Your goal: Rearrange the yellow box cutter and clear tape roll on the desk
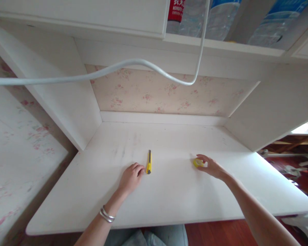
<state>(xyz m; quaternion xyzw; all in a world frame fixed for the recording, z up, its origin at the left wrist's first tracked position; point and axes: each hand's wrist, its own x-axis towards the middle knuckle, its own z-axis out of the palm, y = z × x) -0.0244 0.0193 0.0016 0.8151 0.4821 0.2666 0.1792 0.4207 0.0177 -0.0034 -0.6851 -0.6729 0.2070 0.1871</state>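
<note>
head view: a small yellow roundish item [198,162], too small to name surely, sits at the right part of the white desktop [169,194], and the right hand [210,166] holds it by its edge, thumb and fingers curved round it with a narrow gap between them. well to the left, near the middle of the desktop, a yellow utility knife [149,164] lies flat, its length running from the person's side toward the back. just beside its left edge is the left hand [131,177], fingers loosely bent and close together; whether anything is under them cannot be told, as the palm is hidden. silver bangles [107,214] circle the left wrist. the desktop bears some faint dark smudges behind the left hand. farther back, a flowered wall panel [156,92] stands between white side boards, and a white cable [133,62] hangs across in front of it. above, clear bottles [222,22] stand in an open cupboard section. below the front edge show the person's pale blue trousers [166,235] and a reddish floor [215,233].
</note>
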